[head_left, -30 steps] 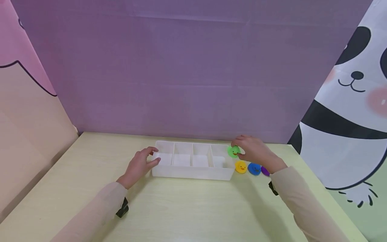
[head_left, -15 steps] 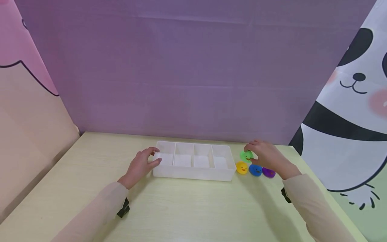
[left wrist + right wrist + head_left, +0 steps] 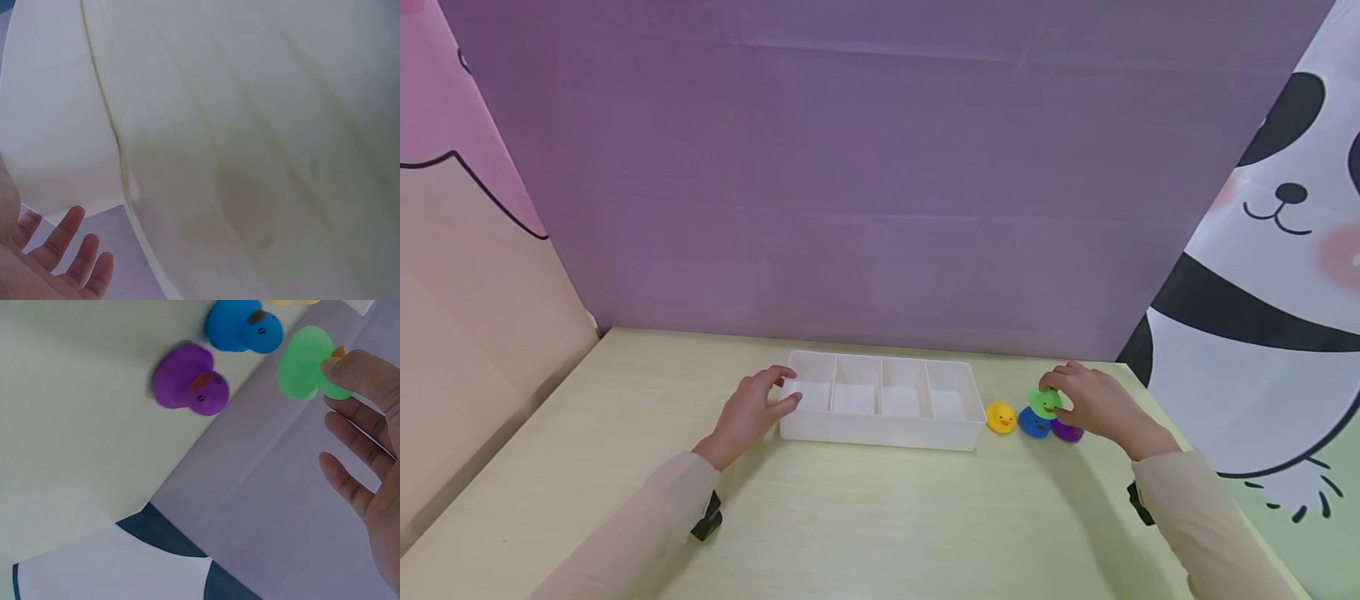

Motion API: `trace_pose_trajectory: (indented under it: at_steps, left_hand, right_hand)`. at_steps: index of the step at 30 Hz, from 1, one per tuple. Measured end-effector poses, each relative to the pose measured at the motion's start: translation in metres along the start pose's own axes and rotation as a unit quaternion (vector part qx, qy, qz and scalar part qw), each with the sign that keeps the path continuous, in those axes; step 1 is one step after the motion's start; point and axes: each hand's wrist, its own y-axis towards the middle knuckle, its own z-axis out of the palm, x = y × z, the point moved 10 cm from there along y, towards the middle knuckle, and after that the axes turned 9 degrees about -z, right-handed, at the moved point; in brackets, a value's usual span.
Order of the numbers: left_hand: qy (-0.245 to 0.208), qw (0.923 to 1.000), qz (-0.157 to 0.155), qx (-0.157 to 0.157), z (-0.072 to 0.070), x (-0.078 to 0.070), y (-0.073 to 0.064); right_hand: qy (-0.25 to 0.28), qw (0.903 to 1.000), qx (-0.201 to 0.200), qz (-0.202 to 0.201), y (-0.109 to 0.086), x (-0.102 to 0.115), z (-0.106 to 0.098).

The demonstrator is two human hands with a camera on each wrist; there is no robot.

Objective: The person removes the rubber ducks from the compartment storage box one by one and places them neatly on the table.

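Note:
My right hand (image 3: 1097, 407) pinches a green toy duck (image 3: 303, 362) between thumb and fingers. In the head view this duck overlaps a blue toy duck (image 3: 1033, 423). A purple toy duck (image 3: 181, 378) sits beside the blue one, partly covered by my right hand's side in the head view. On the far left of that row is a yellow toy duck (image 3: 1001, 417). My left hand (image 3: 747, 418) is at the left end of a white divided tray (image 3: 880, 432), fingers and thumb spread loosely near its rim. In the left wrist view its fingers (image 3: 65, 234) look extended.
The tray's compartments (image 3: 855, 398) lie in one row with thin dividers. A pale wooden table (image 3: 850, 517) carries everything, its back edge meeting a purple wall (image 3: 880, 208). A panda picture (image 3: 1270, 358) covers the panel on the right.
Holding the green duck, my right hand has shifted to the right, from the tray's right end to over the blue and purple ducks. My left hand has stayed by the tray.

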Motion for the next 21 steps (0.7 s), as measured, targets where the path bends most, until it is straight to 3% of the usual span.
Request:
trace_pose_trajectory:
  at_steps: [6, 21]
  left_hand:
    - [-0.001, 1.0000, -0.004, 0.001, 0.000, 0.000, 0.000]
    - [0.000, 1.0000, 0.000, -0.001, 0.001, 0.001, 0.001]
  right_hand:
    - [0.012, 0.9996, 0.010, 0.022, -0.014, -0.015, 0.006]
    - [0.010, 0.9993, -0.009, 0.035, -0.038, -0.043, -0.002]
